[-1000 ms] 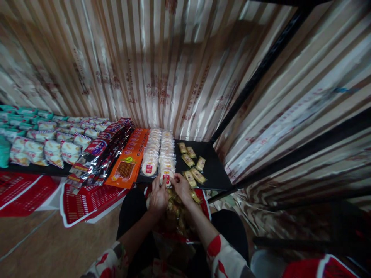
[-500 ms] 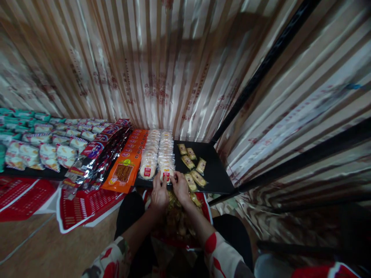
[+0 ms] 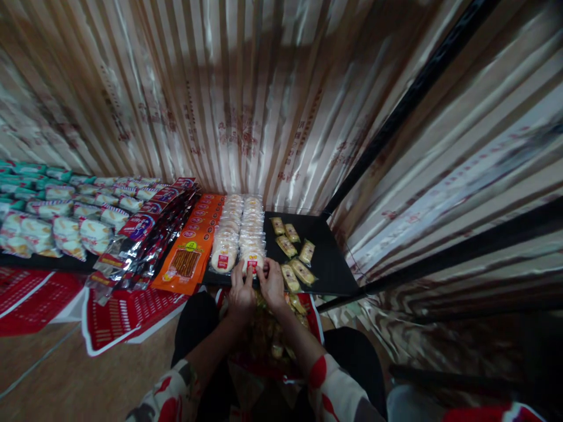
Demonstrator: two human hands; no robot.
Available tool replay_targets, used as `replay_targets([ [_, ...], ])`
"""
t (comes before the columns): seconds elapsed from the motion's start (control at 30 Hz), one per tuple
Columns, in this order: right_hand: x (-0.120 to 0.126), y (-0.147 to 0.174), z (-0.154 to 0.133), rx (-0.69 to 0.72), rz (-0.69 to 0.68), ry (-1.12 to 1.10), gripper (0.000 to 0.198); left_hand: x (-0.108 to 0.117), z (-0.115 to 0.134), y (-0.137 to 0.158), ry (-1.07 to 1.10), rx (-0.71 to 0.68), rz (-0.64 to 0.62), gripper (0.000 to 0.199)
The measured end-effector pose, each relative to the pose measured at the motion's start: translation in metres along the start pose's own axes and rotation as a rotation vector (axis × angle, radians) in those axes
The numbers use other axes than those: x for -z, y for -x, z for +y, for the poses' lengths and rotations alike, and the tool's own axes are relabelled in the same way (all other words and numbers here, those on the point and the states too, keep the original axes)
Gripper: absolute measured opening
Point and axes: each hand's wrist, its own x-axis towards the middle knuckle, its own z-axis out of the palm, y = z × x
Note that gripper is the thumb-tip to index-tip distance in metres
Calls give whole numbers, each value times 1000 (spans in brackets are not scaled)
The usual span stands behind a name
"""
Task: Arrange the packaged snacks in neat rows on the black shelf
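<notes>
Both hands meet at a round white wafer-like disc in a clear plastic wrapper with a red label [image 3: 251,257], at the front of the right-hand row of matching discs on a black flat shelf [image 3: 332,255].
The bare left hand [image 3: 241,291] has its fingertips on the near edge and label, the bare right hand [image 3: 271,285] on the near right corner; whether either grip is pinching the film or only resting there, I cannot tell. The disc looks light, stiff and brittle, its film slick and likely to slide; the loose wrapper margins seem the safest hold, with little pressure on the middle. Small yellowish oblong wrapped packets [image 3: 302,272] lie just to the right.
</notes>
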Motion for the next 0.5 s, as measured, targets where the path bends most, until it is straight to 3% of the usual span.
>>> replay_targets([
  [0.13,-1,2,-2,-9,-19,-36,32,6,2,1,11,-38,-2,57],
  [0.27,-1,16,-4,11,18,-98,38,17,1,16,11,-35,11,45],
  [0.4,-1,45,-5,74,84,-43,35,25,-8,47,-3,54,22,30],
  [0.5,-6,72,-2,124,2,16,29,22,-20,66,-44,182,-10,32],
])
